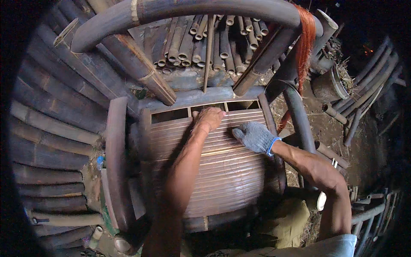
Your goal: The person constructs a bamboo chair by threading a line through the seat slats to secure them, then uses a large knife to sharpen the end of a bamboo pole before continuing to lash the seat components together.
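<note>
A bamboo chair stands before me, its seat made of narrow brown bamboo slats laid side by side. My bare left hand is at the seat's far edge, with its fingers bent around the farthest bamboo slat. Beyond that slat, short crosspieces divide an open gap in the frame. My right hand wears a grey knitted glove with a blue cuff and rests on the slats near the right side. Its fingers are drawn together; whatever they may hold is hidden.
A thick curved bamboo rail arches over the far side, with orange-red strands hanging from its right end. Cut bamboo tubes lie piled behind the chair. Dark bamboo poles line the left. A bucket-like container lies at the right.
</note>
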A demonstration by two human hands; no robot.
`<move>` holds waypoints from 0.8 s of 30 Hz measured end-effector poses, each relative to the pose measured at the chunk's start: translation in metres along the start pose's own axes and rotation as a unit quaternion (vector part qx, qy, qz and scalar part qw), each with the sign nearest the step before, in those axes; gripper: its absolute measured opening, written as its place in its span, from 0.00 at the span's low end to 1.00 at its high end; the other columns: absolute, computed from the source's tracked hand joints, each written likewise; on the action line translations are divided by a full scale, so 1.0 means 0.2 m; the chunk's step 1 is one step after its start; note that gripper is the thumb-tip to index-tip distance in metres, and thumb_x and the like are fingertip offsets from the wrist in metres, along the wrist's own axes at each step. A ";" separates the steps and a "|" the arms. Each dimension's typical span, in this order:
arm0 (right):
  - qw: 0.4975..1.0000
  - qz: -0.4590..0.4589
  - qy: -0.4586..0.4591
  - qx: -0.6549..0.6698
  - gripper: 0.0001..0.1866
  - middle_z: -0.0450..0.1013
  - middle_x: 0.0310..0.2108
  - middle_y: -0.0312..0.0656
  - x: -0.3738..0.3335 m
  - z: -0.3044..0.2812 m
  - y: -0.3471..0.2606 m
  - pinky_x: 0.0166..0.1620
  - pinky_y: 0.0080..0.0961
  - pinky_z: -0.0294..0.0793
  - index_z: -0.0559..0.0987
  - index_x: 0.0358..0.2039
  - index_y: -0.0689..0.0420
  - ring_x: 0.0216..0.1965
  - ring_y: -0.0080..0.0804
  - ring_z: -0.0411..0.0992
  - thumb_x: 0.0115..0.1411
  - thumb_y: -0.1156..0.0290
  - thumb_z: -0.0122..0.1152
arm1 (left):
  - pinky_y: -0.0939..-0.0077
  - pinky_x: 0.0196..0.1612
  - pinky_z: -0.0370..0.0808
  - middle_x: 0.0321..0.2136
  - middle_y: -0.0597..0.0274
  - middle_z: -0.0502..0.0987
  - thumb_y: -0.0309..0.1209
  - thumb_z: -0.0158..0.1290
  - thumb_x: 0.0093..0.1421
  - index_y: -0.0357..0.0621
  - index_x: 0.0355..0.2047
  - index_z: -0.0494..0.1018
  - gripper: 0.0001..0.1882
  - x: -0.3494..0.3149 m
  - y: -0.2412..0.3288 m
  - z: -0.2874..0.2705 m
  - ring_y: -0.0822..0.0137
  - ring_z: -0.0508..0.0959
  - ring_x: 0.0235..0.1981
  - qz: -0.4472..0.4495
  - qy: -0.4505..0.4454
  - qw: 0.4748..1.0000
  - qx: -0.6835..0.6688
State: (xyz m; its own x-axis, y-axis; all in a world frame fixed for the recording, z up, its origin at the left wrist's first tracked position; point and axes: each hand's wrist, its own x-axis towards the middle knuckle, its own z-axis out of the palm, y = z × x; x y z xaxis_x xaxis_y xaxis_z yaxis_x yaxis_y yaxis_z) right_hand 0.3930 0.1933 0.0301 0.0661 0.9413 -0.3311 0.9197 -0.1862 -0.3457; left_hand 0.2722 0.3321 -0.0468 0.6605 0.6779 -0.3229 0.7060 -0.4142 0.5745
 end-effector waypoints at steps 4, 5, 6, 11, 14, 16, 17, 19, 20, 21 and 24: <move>0.990 -0.022 0.080 0.116 0.22 0.76 0.32 0.61 0.00 0.02 -0.02 0.44 0.47 0.74 0.81 0.36 0.62 0.36 0.57 0.76 0.63 0.56 0.46 | 0.43 0.48 0.62 0.46 0.53 0.78 0.48 0.43 0.66 0.51 0.41 0.78 0.19 0.03 -0.01 0.03 0.51 0.75 0.51 0.004 0.025 0.999 0.024; 0.985 -0.034 0.101 0.138 0.23 0.76 0.32 0.61 -0.01 0.04 0.04 0.44 0.46 0.74 0.81 0.36 0.63 0.36 0.57 0.76 0.64 0.56 0.45 | 0.45 0.47 0.62 0.46 0.53 0.78 0.48 0.43 0.66 0.51 0.40 0.78 0.19 0.03 -0.04 0.03 0.51 0.75 0.51 -0.002 0.023 0.999 0.031; 0.998 0.038 -0.002 0.056 0.23 0.76 0.31 0.60 -0.08 -0.10 0.03 0.44 0.46 0.74 0.80 0.37 0.64 0.35 0.56 0.76 0.64 0.56 0.45 | 0.48 0.46 0.62 0.44 0.55 0.79 0.48 0.43 0.66 0.53 0.41 0.78 0.19 0.00 -0.12 0.03 0.52 0.76 0.49 0.015 0.039 0.999 0.029; 0.997 0.068 -0.030 0.011 0.27 0.76 0.34 0.59 -0.10 -0.11 0.13 0.46 0.49 0.72 0.80 0.33 0.62 0.39 0.59 0.75 0.64 0.49 0.45 | 0.52 0.48 0.67 0.43 0.56 0.77 0.46 0.51 0.62 0.52 0.39 0.79 0.15 -0.04 -0.05 0.06 0.52 0.74 0.47 0.049 0.138 0.989 -0.019; 0.996 0.081 0.042 0.018 0.21 0.76 0.33 0.58 -0.07 -0.06 0.17 0.46 0.48 0.72 0.80 0.34 0.60 0.40 0.57 0.74 0.63 0.54 0.48 | 0.48 0.50 0.67 0.41 0.55 0.74 0.40 0.56 0.59 0.46 0.39 0.78 0.13 -0.08 -0.18 0.15 0.51 0.72 0.45 0.179 0.372 0.906 -0.093; 0.983 0.061 0.170 -0.024 0.17 0.76 0.32 0.57 0.01 0.00 0.30 0.45 0.47 0.73 0.80 0.34 0.59 0.40 0.56 0.74 0.63 0.59 0.49 | 0.50 0.54 0.64 0.44 0.56 0.73 0.40 0.55 0.59 0.44 0.42 0.77 0.16 -0.12 -0.12 0.14 0.51 0.70 0.48 0.150 0.421 0.894 0.023; 0.971 0.041 0.231 -0.047 0.15 0.76 0.32 0.57 0.07 0.01 0.34 0.45 0.46 0.73 0.80 0.34 0.59 0.40 0.56 0.74 0.63 0.61 0.50 | 0.50 0.56 0.63 0.46 0.56 0.73 0.40 0.54 0.60 0.44 0.44 0.76 0.17 -0.14 -0.13 0.11 0.52 0.70 0.49 0.129 0.450 0.880 0.085; 0.943 -0.031 0.321 -0.080 0.10 0.75 0.36 0.53 0.13 0.02 0.37 0.46 0.45 0.72 0.79 0.35 0.58 0.41 0.52 0.73 0.60 0.68 0.52 | 0.53 0.62 0.57 0.52 0.55 0.69 0.45 0.52 0.61 0.39 0.51 0.71 0.25 -0.14 -0.14 0.11 0.53 0.65 0.56 0.103 0.392 0.902 0.149; 0.935 -0.062 0.339 -0.091 0.09 0.74 0.36 0.52 0.19 0.03 0.32 0.46 0.44 0.71 0.79 0.35 0.58 0.41 0.51 0.73 0.60 0.69 0.52 | 0.53 0.61 0.57 0.51 0.55 0.69 0.46 0.52 0.61 0.39 0.50 0.71 0.26 -0.15 -0.16 0.10 0.54 0.65 0.55 0.096 0.397 0.897 0.167; 0.926 -0.082 0.353 -0.105 0.09 0.74 0.36 0.51 0.22 0.04 0.29 0.46 0.43 0.71 0.79 0.35 0.58 0.41 0.50 0.72 0.59 0.69 0.52 | 0.53 0.61 0.57 0.49 0.54 0.70 0.47 0.51 0.61 0.38 0.49 0.71 0.26 -0.15 -0.13 0.10 0.54 0.66 0.54 0.095 0.396 0.895 0.180; 0.902 -0.086 0.417 -0.072 0.10 0.74 0.36 0.50 0.33 0.14 0.30 0.46 0.43 0.70 0.79 0.36 0.58 0.42 0.51 0.72 0.60 0.67 0.55 | 0.53 0.57 0.60 0.44 0.55 0.71 0.48 0.51 0.61 0.40 0.45 0.73 0.24 -0.15 -0.05 0.07 0.54 0.67 0.51 0.073 0.332 0.923 0.182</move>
State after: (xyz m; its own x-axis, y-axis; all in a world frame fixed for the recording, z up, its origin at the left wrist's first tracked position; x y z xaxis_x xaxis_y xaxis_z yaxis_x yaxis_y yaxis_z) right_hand 0.4409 0.2354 -0.0373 0.1307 0.8489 0.5121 0.9809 -0.0357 -0.1912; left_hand 0.2480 0.3075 -0.0526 0.5385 0.7714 0.3392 0.7405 -0.6253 0.2464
